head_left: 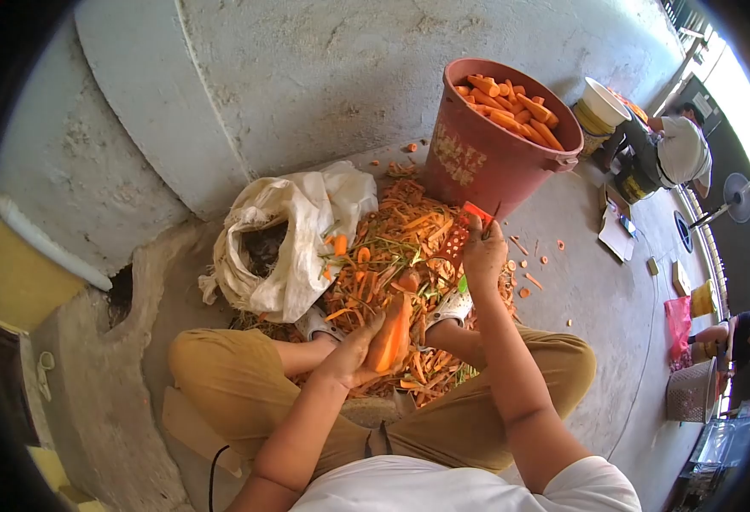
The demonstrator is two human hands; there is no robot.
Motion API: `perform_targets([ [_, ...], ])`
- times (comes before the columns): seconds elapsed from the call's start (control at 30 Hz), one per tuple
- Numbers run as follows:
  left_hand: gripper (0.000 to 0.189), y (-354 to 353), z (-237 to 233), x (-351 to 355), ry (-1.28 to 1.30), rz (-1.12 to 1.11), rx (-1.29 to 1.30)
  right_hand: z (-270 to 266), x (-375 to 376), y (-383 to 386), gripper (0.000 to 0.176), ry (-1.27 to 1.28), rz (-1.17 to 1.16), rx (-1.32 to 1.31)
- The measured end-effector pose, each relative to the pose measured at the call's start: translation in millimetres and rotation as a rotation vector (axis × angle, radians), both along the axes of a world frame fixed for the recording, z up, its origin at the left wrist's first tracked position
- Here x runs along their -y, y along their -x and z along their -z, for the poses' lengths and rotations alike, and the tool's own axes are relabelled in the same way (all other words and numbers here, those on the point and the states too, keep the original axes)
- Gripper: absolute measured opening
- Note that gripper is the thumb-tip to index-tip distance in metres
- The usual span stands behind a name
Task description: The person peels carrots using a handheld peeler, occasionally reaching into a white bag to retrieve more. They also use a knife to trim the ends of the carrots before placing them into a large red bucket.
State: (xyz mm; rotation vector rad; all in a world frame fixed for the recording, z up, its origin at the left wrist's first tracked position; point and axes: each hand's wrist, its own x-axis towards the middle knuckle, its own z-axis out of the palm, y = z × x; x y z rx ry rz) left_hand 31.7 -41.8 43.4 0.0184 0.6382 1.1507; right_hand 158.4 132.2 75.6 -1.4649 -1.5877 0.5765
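My left hand grips a peeled orange carrot by its lower end, the carrot pointing away from me over a heap of peelings. Raised just beyond the carrot's far tip, my right hand holds a red peeler. I sit on the concrete floor, knees apart in tan trousers, feet either side of the heap.
A red bucket full of peeled carrots stands beyond the heap by the grey wall. A white sack lies open at the left. A yellow bin is far left. Another person crouches at the upper right by a white bucket.
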Motion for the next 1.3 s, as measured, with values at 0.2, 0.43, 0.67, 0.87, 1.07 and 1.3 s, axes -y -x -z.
perform_targets([
  [0.2,0.035,13,29,-23,-0.161,-0.086,0.297,-25,55,29,0.012,0.259,-0.320,-0.540],
  [0.43,0.034,5,5,-24,-0.037,-0.143,0.131,4,73,38,0.016,0.037,-0.476,-0.102],
  [0.67,0.042,8,30,1,-0.210,0.126,0.223,-18,29,19,0.016,0.061,-0.174,-0.282],
  [0.87,0.040,9,4,-4,-0.006,-0.052,-0.057,-20,27,10,0.018,0.179,-0.230,-0.408],
  [1.07,0.031,6,14,-20,-0.151,-0.136,0.262,11,72,34,0.017,0.189,-0.461,-0.235],
  [1.3,0.034,11,16,-14,-0.083,0.010,0.086,-4,62,34,0.021,0.206,-0.285,-0.035],
])
